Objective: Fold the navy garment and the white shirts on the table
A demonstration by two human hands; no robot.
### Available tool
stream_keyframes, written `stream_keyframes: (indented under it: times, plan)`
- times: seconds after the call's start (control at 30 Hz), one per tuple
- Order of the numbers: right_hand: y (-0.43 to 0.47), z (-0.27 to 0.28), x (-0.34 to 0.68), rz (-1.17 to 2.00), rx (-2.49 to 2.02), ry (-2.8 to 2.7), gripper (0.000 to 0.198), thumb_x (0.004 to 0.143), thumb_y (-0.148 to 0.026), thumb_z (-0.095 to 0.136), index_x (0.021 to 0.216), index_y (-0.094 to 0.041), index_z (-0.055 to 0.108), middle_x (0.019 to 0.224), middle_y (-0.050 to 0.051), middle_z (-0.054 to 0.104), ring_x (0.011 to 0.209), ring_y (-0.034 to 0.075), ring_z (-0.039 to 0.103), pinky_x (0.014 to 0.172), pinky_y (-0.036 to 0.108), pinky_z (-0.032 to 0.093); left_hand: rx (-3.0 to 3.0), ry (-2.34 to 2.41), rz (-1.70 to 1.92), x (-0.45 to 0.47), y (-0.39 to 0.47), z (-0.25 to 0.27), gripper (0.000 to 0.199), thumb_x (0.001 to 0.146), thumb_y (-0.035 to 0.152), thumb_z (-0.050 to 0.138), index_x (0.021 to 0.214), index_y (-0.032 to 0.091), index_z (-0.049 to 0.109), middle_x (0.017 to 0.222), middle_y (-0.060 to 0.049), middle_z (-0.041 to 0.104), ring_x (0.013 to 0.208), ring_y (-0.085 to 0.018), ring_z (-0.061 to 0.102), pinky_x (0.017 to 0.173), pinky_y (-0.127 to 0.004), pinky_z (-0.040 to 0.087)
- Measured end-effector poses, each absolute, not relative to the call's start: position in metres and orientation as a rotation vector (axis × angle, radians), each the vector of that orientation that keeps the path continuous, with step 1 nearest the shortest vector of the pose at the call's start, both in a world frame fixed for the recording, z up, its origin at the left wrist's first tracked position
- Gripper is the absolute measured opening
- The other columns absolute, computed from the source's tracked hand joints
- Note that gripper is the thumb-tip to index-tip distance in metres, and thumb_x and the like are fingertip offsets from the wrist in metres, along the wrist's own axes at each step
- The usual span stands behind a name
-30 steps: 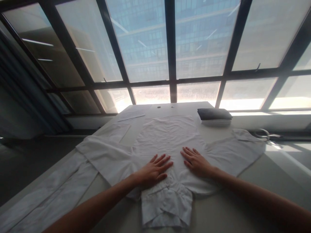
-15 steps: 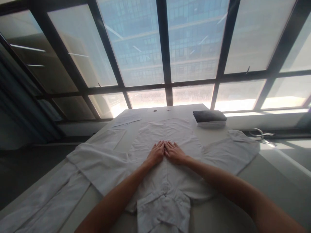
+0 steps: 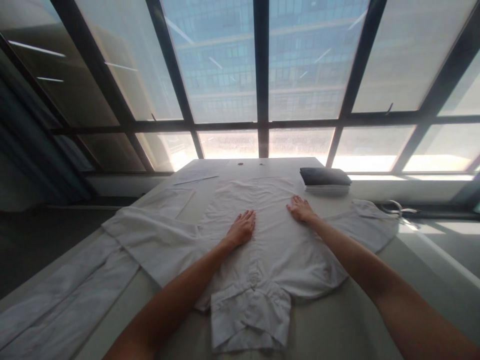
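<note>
A white shirt (image 3: pixel 270 255) lies spread out on the table, its collar end toward me and its sleeves out to both sides. My left hand (image 3: pixel 242 228) rests flat near the middle of the shirt, beside the front seam, fingers stretched forward. Farther right, my right hand (image 3: pixel 300 208) lies palm down on the shirt's right side, its fingers extended. Neither hand grips anything. Wrinkles run across the cloth around both hands, and my forearms cover parts of the shirt.
A stack of folded dark and white cloth (image 3: pixel 325 179) stands at the table's back right. Another white garment (image 3: pixel 75 295) lies along the left. Thin white sheets (image 3: pixel 195 176) sit at the back left. Beyond the white table (image 3: pixel 277 163) are large windows.
My right hand has slid right across the shirt, away from my left hand, which stays near the middle. The view has tilted slightly.
</note>
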State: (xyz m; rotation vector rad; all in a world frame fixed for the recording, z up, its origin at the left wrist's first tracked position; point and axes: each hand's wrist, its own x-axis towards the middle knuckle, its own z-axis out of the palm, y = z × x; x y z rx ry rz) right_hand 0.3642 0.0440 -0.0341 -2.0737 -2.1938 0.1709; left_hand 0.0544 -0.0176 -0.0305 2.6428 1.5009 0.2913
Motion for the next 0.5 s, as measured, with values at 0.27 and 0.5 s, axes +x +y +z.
stream_keyframes:
  times: [0.27,0.5]
  plan:
    - [0.026,-0.027,0.260,0.067,-1.806,-2.217,0.061,0.104,-0.035,0.029,0.157,-0.004,0.033,0.166,0.021,0.028,0.155,0.029,0.020,0.123,0.050,0.017,2.659,1.484,0.286,0.055,-0.019,-0.028,0.055,0.104,0.025,0.027,0.156,0.010,0.037,0.163,-0.019,0.034,0.153,-0.030,0.028,0.123,-0.052,0.024]
    - [0.014,-0.039,0.215,0.218,-1.490,-2.449,0.062,0.107,-0.041,0.018,0.158,-0.009,0.036,0.166,0.016,0.031,0.155,0.026,0.023,0.124,0.049,0.017,2.673,1.540,0.213,0.055,-0.020,-0.028,0.055,0.104,0.023,0.024,0.155,0.010,0.038,0.164,-0.017,0.033,0.154,-0.026,0.027,0.124,-0.048,0.025]
